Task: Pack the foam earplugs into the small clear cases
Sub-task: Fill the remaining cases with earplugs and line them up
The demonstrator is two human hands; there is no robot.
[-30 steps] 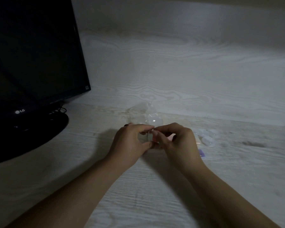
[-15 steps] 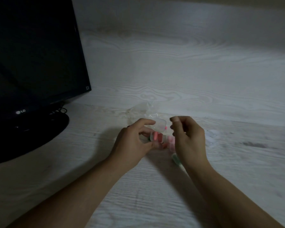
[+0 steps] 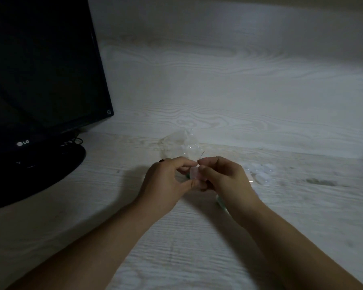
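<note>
My left hand (image 3: pixel 168 181) and my right hand (image 3: pixel 224 176) meet just above the desk, both pinching one small clear case (image 3: pixel 194 172) between their fingertips. Pinkish earplugs show faintly through the case; its lid state is hidden by my fingers. Several more small clear cases (image 3: pixel 261 174) lie on the desk to the right of my right hand. A greenish earplug (image 3: pixel 220 203) peeks out under my right wrist. A crumpled clear plastic bag (image 3: pixel 182 143) lies just behind my hands.
A black LG monitor (image 3: pixel 40 70) on a round black stand (image 3: pixel 36 174) fills the left side, with cables behind it. The pale wood-grain desk (image 3: pixel 197 258) meets a matching back panel beyond the bag.
Half a second ago the case stood open in my left hand with my right hand lifted away. Now my right hand has come back and pinches the case together with the left.
</note>
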